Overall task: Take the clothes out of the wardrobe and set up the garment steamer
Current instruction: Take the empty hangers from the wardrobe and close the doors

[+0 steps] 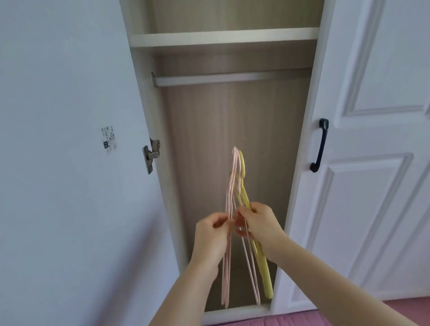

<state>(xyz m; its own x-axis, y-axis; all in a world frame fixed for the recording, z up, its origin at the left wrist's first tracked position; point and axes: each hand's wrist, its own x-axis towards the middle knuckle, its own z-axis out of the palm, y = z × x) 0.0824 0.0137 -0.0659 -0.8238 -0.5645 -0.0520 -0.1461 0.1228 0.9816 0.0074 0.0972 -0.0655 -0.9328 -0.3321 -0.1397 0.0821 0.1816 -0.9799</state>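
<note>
Open white wardrobe (144, 97) with a wood-grain interior, filling the centre of the frame; its horizontal metal hanging rail (230, 77) crosses the upper middle beneath a white shelf (224, 36). In the lower centre, two bare hands hold a bunch of thin plastic clothes hangers upright before the opening, hooks pointing up. The left hand (212, 233) has its grip pinched on the pale pink wire-thin hangers (229, 201), which hang down past the wrist. The right hand (259, 225) has its grip curled round the thicker yellow plastic hanger (245, 193), just beside and touching the pink ones. At right, the white panelled wardrobe door (371, 156) carries a dark curved handle (319, 145). A metal hinge (151, 154) sits at the left edge, and pink bedding (277, 325) lies along the bottom.
</note>
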